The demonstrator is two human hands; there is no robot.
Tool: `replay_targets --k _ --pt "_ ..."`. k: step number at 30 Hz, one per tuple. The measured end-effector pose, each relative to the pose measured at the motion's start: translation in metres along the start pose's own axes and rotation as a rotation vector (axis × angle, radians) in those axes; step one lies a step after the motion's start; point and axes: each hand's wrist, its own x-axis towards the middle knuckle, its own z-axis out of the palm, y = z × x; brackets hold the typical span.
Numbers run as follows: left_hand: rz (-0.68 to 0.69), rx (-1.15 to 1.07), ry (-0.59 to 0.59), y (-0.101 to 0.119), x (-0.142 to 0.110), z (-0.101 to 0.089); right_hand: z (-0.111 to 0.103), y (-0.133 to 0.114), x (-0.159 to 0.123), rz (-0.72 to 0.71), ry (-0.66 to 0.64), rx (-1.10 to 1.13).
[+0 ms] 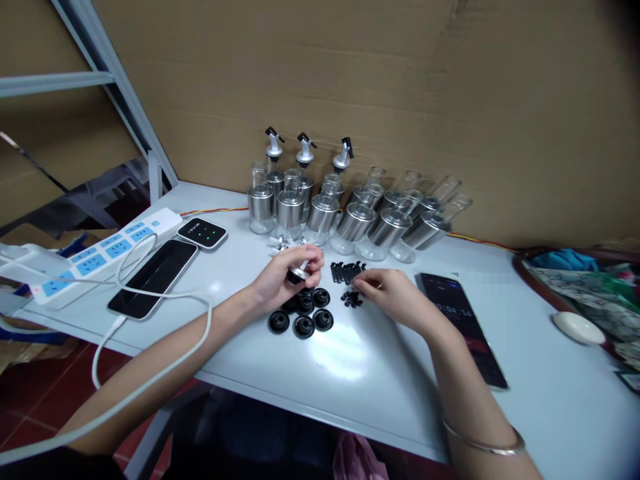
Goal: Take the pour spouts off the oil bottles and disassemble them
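Note:
My left hand (pixel 293 268) is closed around a silver bottle pourer (pixel 301 272) with a black base. Beneath it on the table lie several round black stoppers (pixel 304 326), and behind it a few silver pourer spouts (pixel 280 245), partly hidden. My right hand (pixel 387 291) has thumb and forefinger pinched together beside a row of black levers (pixel 345 273) and a small pile of tiny black parts (pixel 352 299). What that pinch holds, if anything, is too small to make out. Glass bottles with metal sleeves (pixel 290 208) stand behind; three back ones carry fitted pourers (pixel 305 150).
To the left are a power strip (pixel 107 253), a black phone (pixel 155 277) with a white cable (pixel 207 320) crossing my left forearm, and a small device (pixel 203 233). At right lie another phone (pixel 465 327) and a white oval dish (pixel 579 328). Cardboard (pixel 350 80) backs the table.

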Motion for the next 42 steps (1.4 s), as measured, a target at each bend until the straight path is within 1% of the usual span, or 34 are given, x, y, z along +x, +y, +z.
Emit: replay_targets --k 1,3,6,8,10,13,15,20,28,31,35,42 --pt "-0.047 -0.129 -0.033 0.001 0.0 0.0 0.001 -0.004 0.0 -0.038 0.082 0.002" --pt "-0.087 -0.293 -0.081 0.002 0.0 -0.001 0.005 -0.016 -0.001 -0.146 0.283 0.021" --pt "-0.097 -0.376 -0.156 0.0 -0.001 -0.001 0.012 -0.038 -0.007 -0.336 0.554 0.08" --pt "-0.099 -0.368 -0.186 -0.002 -0.002 -0.001 0.018 -0.049 -0.012 -0.435 0.652 0.104" --pt "-0.099 -0.337 -0.188 -0.004 -0.003 0.0 0.023 -0.056 -0.016 -0.501 0.697 0.113" --pt "-0.119 -0.292 -0.163 -0.005 -0.004 0.002 0.028 -0.059 -0.019 -0.551 0.726 0.138" --pt "-0.136 -0.273 -0.145 -0.005 -0.004 0.003 0.029 -0.059 -0.019 -0.551 0.732 0.17" --pt "-0.108 -0.202 -0.088 -0.005 -0.003 0.005 0.029 -0.06 -0.019 -0.48 0.718 0.249" --pt "0.003 -0.108 -0.021 -0.005 -0.004 0.005 0.031 -0.063 -0.019 -0.387 0.685 0.38" --pt "0.029 -0.052 -0.019 -0.006 -0.003 0.003 0.031 -0.063 -0.019 -0.382 0.684 0.379" --pt "0.064 0.08 -0.007 -0.006 -0.002 0.001 0.03 -0.062 -0.018 -0.386 0.682 0.356" --pt "0.206 0.374 0.038 0.0 -0.005 0.001 0.03 -0.058 -0.016 -0.397 0.698 0.253"
